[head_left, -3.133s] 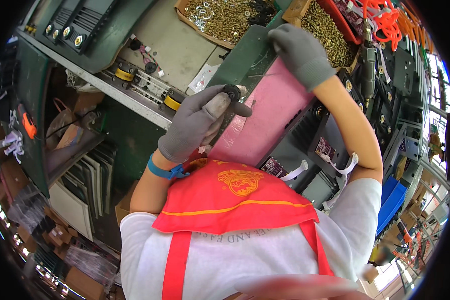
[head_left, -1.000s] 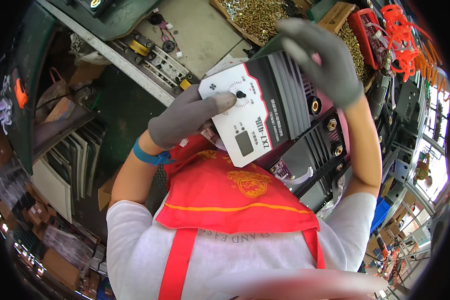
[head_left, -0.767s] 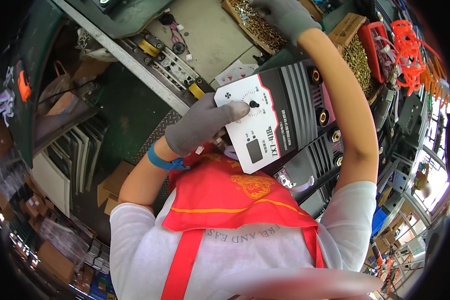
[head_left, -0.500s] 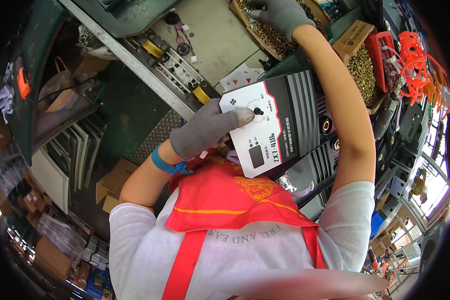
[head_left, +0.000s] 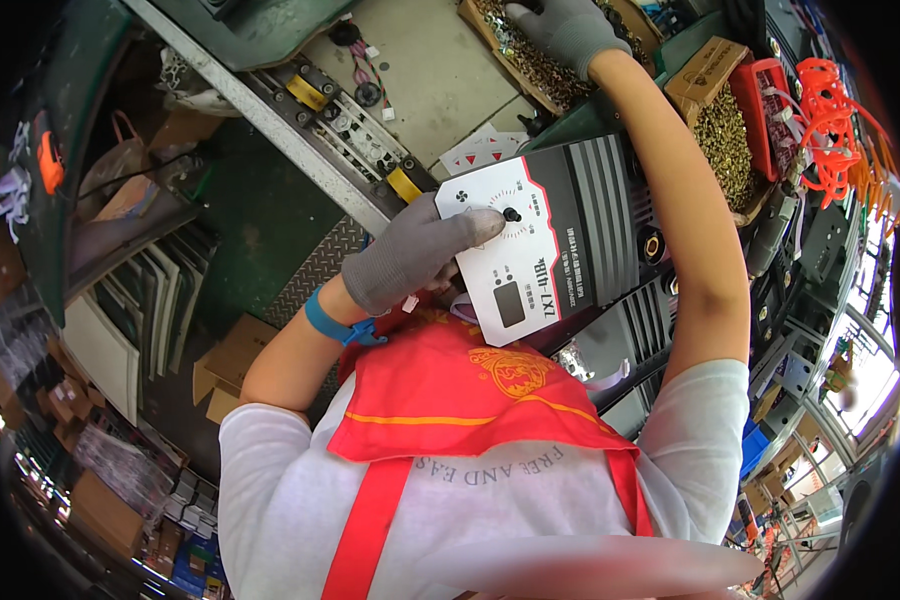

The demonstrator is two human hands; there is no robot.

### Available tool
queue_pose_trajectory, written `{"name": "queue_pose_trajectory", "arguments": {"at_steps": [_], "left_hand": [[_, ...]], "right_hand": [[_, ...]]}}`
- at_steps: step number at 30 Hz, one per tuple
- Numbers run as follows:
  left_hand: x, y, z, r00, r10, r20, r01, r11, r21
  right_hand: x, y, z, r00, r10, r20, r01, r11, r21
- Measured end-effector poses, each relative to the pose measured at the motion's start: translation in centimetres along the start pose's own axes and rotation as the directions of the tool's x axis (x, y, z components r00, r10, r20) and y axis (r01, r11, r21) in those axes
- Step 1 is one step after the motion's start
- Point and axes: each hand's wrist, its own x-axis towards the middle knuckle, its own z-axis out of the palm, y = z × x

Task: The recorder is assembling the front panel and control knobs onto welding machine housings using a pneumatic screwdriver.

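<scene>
My left hand (head_left: 415, 250), in a grey glove, grips the near-left edge of a control panel (head_left: 592, 230). Its thumb lies on the white face beside a small black knob (head_left: 511, 215); the other fingers are hidden behind. The panel has a dark display window, a red border line and a black ribbed section on its right, and it is tilted before my apron. At the upper edge my right hand (head_left: 573, 35), gloved alike, reaches into a cardboard box of small metal screws (head_left: 518, 58). Its visible fingers are stretched and apart, with the tips partly cut off by the frame.
Right of my right forearm stand a carton of brass-coloured small parts (head_left: 722, 150), a red bin (head_left: 765, 110) and coiled orange cords (head_left: 825, 130). A metal rail with yellow rollers (head_left: 305, 93) edges the bench at left. Wires with connectors (head_left: 368, 90) lie beyond it.
The panel and my left hand have shifted slightly left and away from me. The fingers of my right hand have moved a little upward over the screws.
</scene>
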Motion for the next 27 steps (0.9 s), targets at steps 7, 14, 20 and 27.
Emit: {"name": "queue_pose_trajectory", "arguments": {"at_steps": [7, 14, 20, 27], "left_hand": [[0.1, 0.0, 0.0, 1.0, -0.013, -0.006, 0.013, 1.0, 0.003], [0.0, 0.0, 0.5, 0.999, -0.001, -0.043, 0.003, 0.999, 0.048], [0.0, 0.2, 0.6, 1.0, 0.03, 0.007, -0.031, 0.999, 0.04], [-0.9, 1.1, 1.4, 0.997, 0.026, -0.071, -0.015, 0.989, 0.147]], "right_hand": [[1.9, 1.1, 1.8, 0.994, -0.105, 0.016, 0.104, 0.944, -0.314], [1.0, 6.5, 1.3, 0.864, -0.428, -0.264, 0.501, 0.782, 0.37], [-1.3, 4.1, -0.3, 0.93, -0.021, -0.367, 0.061, 0.993, 0.097], [-15.2, -3.2, -5.1, 0.965, -0.186, 0.184, 0.072, 0.865, 0.497]]}}
